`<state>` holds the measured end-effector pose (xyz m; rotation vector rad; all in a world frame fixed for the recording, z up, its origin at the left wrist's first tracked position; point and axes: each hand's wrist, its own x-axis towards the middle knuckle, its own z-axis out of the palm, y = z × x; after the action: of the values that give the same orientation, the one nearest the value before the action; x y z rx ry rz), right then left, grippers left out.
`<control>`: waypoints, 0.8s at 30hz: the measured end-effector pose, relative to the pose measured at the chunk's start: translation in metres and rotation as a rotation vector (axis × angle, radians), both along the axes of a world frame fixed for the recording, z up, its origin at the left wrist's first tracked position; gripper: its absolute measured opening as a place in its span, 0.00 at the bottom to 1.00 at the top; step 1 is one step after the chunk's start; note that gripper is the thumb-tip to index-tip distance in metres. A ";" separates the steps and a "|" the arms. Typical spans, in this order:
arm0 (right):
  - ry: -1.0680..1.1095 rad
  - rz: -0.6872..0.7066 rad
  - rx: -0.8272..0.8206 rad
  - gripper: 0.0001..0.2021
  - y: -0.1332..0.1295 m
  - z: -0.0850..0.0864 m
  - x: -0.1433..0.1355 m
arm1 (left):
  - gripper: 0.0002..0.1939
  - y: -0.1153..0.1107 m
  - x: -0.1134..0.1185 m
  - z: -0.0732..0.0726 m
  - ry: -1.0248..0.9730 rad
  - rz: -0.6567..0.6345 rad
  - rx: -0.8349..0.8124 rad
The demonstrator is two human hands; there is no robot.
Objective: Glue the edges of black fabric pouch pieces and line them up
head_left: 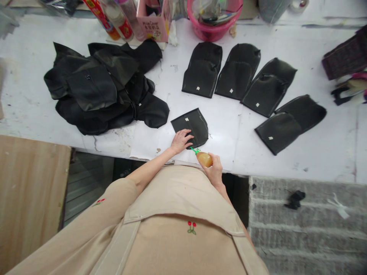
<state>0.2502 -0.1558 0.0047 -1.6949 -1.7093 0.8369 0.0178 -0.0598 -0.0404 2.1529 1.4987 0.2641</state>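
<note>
A small black piece [199, 128] with a white tag lies on the white table near its front edge. My left hand [181, 141] rests on its lower left part, fingers spread. In my right hand [214, 168] is a squeeze bottle [204, 159] of amber liquid, its green nozzle touching or just over the piece's lower edge. Several black pieces with white tags fan out at the right, among them one nearest the front [289, 124]. To the left is a heap of black pieces [91, 88].
Along the back stand a pink box [156, 25], bottles [122, 23] and a pink basket [212, 30] of tools. A dark woven basket [345, 55] is at the far right. A wooden board [31, 183] lies lower left, a grey surface [309, 233] with scraps lower right.
</note>
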 end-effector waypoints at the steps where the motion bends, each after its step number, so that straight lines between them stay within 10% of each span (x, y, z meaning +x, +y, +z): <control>1: 0.004 0.003 0.001 0.21 -0.001 0.000 -0.002 | 0.17 0.000 0.000 0.000 0.000 0.001 0.001; 24: -0.018 -0.079 0.020 0.22 -0.004 0.002 -0.006 | 0.16 0.002 0.000 0.001 0.015 -0.008 0.025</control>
<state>0.2445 -0.1596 0.0071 -1.7498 -1.6460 0.7686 0.0178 -0.0580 -0.0393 2.1840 1.5028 0.2660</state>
